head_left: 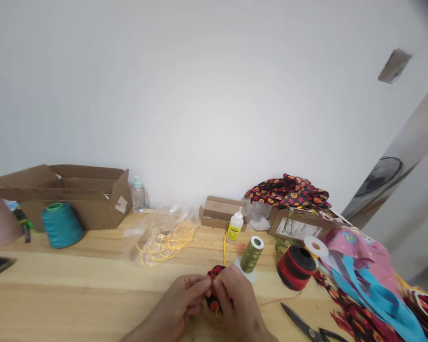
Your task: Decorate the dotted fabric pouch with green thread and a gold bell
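Note:
At the front middle of the table, both hands meet around a small piece of black patterned fabric (214,303) with red and yellow spots. My left hand (185,301) pinches its left side, thumb and forefinger together. From the right, my right hand (237,299) closes on the same piece and covers part of it. A yellow braided cord (224,249) runs up from the fabric along the tabletop. Just behind my right hand stands a cone of olive green thread (252,255). Whether a needle is between the fingertips is too small to make out.
Scissors (303,325) lie at the front right, near a red and black spool (296,268) and blue ribbon (374,294). Behind stand a glue bottle (235,227) and a small cardboard box (219,211). Leftward are yellow cord (171,242), a teal thread cone (61,227) and a large box (89,204).

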`<state>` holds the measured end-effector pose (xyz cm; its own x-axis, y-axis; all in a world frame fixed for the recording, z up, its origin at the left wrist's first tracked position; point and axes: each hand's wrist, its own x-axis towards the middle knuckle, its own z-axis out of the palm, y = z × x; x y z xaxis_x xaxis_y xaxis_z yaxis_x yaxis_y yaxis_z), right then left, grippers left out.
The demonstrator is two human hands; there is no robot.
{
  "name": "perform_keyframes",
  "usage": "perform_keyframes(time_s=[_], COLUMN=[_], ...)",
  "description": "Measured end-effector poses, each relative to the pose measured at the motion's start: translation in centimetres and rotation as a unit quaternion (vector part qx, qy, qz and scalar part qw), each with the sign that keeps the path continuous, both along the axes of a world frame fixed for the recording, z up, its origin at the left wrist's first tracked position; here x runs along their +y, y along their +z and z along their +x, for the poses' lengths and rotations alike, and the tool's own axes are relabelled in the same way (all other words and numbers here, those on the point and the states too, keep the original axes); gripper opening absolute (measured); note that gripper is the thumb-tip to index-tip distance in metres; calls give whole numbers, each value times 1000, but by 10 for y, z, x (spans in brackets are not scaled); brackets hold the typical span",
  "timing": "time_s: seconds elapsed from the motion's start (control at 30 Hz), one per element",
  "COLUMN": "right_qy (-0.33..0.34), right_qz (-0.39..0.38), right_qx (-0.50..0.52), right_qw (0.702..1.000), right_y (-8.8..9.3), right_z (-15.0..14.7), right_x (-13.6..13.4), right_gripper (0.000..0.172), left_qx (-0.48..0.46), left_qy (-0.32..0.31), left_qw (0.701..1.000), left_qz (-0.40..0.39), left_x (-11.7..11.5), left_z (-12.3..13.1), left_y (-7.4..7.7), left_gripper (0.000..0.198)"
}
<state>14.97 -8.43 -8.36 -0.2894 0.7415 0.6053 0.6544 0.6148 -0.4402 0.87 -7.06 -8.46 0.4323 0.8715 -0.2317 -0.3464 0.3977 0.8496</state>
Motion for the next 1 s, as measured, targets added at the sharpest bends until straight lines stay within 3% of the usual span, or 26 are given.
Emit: perform_keyframes(time_s=[0.17,0.37,0.5,0.6,0.83,1.0], right_qy=[24,47,26,-16,4,-15], right_qz=[39,111,64,48,66,97], right_qx=[24,-5,75,115,90,48], right_qw=[999,993,995,992,994,994], right_y=[0,12,19,20,18,18], right_z=[-2,-1,3,6,2,3], right_x=[2,0,0,-1,-6,-7], right_gripper=[12,3,15,12,12,9], left_qx=[20,16,23,57,122,155], left_qy=[17,27,27,46,97,93], left_qw=[1000,999,997,991,971,962], left_qz=[1,35,64,111,178,207], left_x=[0,-1,0,0,-2,-6], left_z=[-3,-1,2,2,-3,-1], left_y=[2,6,5,7,13,17], left_gripper=[28,28,32,34,28,25])
